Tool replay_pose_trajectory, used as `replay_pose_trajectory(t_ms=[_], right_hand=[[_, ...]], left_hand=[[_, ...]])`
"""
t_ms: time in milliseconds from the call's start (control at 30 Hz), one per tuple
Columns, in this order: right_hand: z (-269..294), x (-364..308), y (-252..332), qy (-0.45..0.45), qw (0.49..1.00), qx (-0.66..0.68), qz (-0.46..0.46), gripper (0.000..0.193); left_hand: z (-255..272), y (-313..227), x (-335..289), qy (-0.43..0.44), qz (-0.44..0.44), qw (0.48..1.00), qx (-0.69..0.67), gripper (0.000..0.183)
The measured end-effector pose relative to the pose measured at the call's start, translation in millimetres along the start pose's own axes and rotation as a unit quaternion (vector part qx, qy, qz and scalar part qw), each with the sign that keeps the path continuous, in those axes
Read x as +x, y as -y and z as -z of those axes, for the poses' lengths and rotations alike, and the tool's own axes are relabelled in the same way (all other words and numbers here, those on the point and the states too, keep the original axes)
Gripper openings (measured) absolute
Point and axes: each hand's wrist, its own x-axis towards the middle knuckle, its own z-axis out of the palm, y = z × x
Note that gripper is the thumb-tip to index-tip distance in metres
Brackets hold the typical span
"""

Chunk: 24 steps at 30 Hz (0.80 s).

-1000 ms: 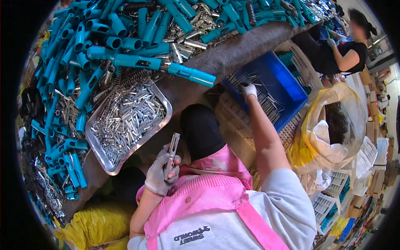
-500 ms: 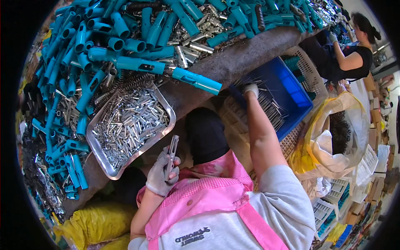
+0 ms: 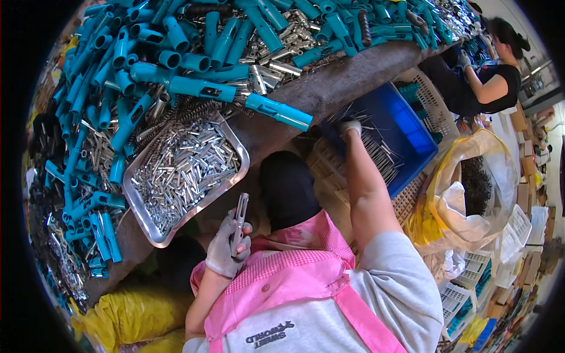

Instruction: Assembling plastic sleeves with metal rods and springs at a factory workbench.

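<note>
My left hand [image 3: 226,247], in a pale work glove, is closed round a slotted silver metal tube [image 3: 242,210]. It holds the tube upright in front of my chest, beside the pink apron. My right arm reaches out to a blue plastic bin [image 3: 416,138], and the gloved right hand [image 3: 351,127] is at the bin's left side, among thin metal rods [image 3: 382,154]. Its fingertips are hidden beyond the back of the hand, so their grip does not show. Left of my left hand, a metal tray [image 3: 158,238] is full of small silver pins [image 3: 187,170].
Teal slotted tubes [image 3: 203,89] lie heaped on the workbench [image 3: 329,79], with springs and silver fittings among them. An open yellow-and-white sack [image 3: 438,206] stands at right, near white crates [image 3: 456,300]. A co-worker [image 3: 500,76] works at the far right. Yellow sacks [image 3: 135,315] lie lower left.
My right hand has shifted slightly to the left within the blue bin, and the rods round it lie differently. My left hand still holds the metal tube in about the same place.
</note>
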Motion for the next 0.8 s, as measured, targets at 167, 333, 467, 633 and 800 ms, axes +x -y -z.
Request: replay_pose_trajectory(t_ms=[167, 333, 467, 633, 800], right_hand=[[84, -118, 70, -0.075, 0.826, 0.554, -0.071, 0.019], [139, -231, 68, 0.107, 0.541, 0.827, 0.107, 0.016], [192, -330, 108, 0.249, 0.553, 0.785, 0.126, 0.024], [210, -377, 169, 0.413, 0.523, 0.731, 0.146, 0.020], [235, -400, 212, 0.429, 0.656, 0.561, 0.267, 0.017]], left_hand=[[9, 10, -10, 0.011, -0.028, 0.999, -0.011, 0.028], [-3, 12, -26, 0.054, -0.053, 0.996, 0.052, 0.031], [-9, 7, -35, 0.110, -0.065, 0.989, 0.073, 0.034], [-6, -3, -63, 0.095, -0.115, 0.987, 0.056, 0.034], [7, -17, -102, 0.091, -0.138, 0.985, 0.055, 0.036]])
